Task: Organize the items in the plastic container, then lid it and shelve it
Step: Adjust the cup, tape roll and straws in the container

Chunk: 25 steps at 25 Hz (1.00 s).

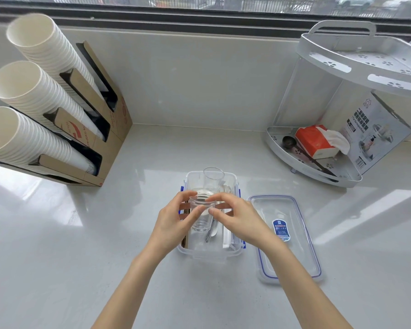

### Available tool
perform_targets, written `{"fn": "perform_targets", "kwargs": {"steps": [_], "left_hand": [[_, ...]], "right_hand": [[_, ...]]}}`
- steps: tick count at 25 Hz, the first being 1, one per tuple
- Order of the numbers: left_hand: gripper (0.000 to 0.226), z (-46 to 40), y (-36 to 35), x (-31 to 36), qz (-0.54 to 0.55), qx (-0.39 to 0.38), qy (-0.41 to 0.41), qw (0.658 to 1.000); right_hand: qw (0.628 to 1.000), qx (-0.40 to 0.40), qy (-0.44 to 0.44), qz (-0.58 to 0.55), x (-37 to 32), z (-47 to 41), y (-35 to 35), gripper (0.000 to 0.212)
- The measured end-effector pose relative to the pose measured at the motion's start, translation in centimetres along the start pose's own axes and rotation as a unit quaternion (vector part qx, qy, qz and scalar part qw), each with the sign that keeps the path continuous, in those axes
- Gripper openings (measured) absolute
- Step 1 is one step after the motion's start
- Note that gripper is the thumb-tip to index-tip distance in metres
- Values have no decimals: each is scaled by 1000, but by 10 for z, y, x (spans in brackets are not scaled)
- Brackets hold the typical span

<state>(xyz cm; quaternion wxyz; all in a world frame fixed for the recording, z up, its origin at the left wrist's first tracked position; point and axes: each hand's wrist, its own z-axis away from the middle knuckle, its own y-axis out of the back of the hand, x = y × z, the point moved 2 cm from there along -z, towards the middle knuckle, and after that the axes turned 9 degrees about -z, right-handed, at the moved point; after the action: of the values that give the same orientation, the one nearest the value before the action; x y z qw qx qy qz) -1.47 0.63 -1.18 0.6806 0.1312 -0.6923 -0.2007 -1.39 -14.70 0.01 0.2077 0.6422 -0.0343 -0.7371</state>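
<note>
Clear plastic container (234, 186), two hands (176, 216) (235, 213) closed around one clear cup (201, 210), one lid (294, 236) beside.

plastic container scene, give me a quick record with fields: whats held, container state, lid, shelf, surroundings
held: both hands, left hand and right hand, grip a stack of clear plastic cups over the container
container: plastic container open on the counter, holding another clear cup at its far end and flat packets along the sides
lid: lid off, lying flat on the counter to the right of the container
shelf: white corner rack at far right, lower tier holds a tissue pack and a dark spoon
surroundings: paper cup dispenser at left
</note>
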Motion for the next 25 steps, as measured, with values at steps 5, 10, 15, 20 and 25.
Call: {"fn": "perform_targets", "kwargs": {"steps": [5,10,15,20,25], "left_hand": [[25,-5,5,-6,-5,24,29,999],[24,-10,10,-8,-10,30,38,999],[24,-13,7,-11,-9,21,49,999],[26,-13,2,-15,-8,10,67,998],[31,-12,0,-14,-6,5,71,997]], "right_hand": [[995,100,6,18,0,-17,12,25],[986,90,20,138,4,-49,13,37],[985,59,-8,161,15,-62,1,41],[982,122,-2,145,21,-63,3,27],[983,174,35,54,6,-51,15,19]]}}
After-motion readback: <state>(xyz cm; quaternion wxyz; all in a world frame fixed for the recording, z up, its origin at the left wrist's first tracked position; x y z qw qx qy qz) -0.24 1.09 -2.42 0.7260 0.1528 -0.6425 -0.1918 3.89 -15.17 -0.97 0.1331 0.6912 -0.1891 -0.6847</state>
